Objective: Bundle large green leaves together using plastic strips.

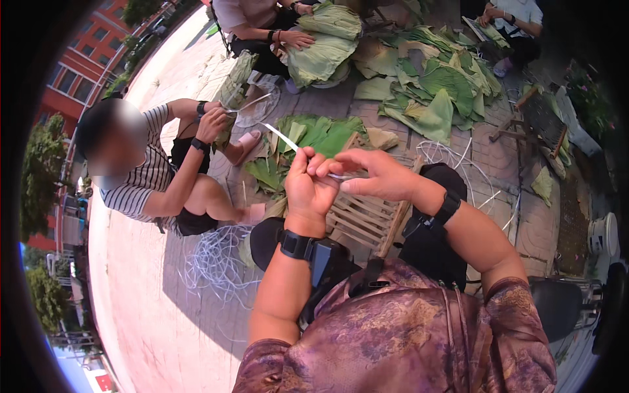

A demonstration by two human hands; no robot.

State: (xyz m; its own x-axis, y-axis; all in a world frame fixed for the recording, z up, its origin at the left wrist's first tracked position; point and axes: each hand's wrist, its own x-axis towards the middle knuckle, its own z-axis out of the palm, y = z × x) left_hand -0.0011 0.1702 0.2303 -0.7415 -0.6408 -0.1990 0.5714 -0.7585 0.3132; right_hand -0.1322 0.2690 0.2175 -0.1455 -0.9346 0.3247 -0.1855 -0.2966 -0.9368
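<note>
A thin white plastic strip (288,141), slanting, pinched at its lower end.

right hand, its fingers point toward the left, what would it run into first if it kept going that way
The right hand points its fingers at the left hand, nearly touching it over the thin white strip both pinch. So it would likely meet the left hand's fingers first, though depth between them is hard to judge.

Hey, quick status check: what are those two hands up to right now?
Left hand and right hand: both pinch a white plastic strip. Strip runs up-left from the fingers. Green leaves piled beyond; nothing between the hands.
</note>
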